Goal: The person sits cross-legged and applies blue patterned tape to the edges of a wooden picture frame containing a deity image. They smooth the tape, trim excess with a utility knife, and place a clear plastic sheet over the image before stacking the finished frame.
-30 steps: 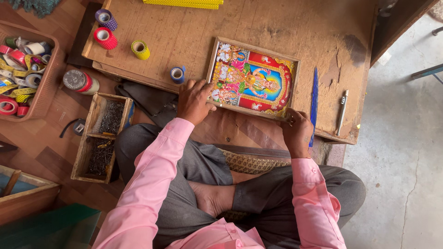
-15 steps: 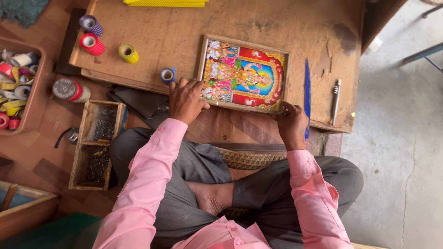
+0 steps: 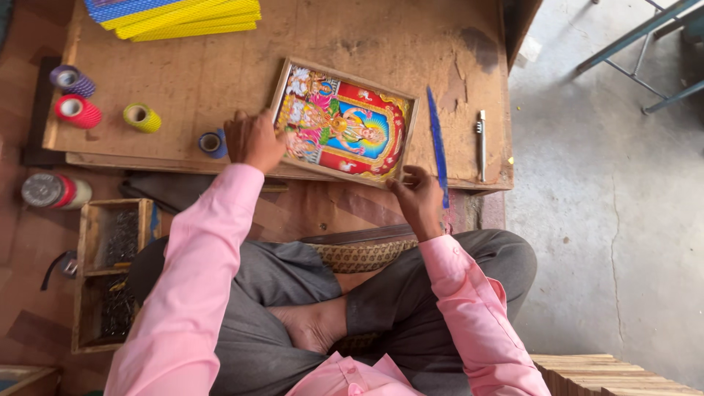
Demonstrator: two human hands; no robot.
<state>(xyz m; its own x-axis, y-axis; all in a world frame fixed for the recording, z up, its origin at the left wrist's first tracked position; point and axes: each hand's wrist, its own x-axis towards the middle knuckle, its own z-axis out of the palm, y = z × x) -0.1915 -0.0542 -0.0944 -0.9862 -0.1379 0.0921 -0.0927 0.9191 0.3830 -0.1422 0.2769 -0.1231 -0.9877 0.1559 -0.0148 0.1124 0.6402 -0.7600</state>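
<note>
Far to my left sit three tape rolls, purple (image 3: 72,80), red (image 3: 77,111) and yellow (image 3: 141,117), then a blue roll (image 3: 212,143) just beside my left hand (image 3: 253,139). That hand rests, fingers loosely curled, on the left edge of the framed picture (image 3: 345,121), which lies flat on the wooden board (image 3: 367,37) between my hands. My right hand (image 3: 418,198) pinches the frame's lower right corner. Just right of it lie a blue strip (image 3: 438,147) and a metal tool (image 3: 481,143).

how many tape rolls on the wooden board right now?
4. Purple roll at the far left edge, red roll just below it, yellow roll to their right, blue roll beside the left hand. The hand may partly hide the blue one.
</note>
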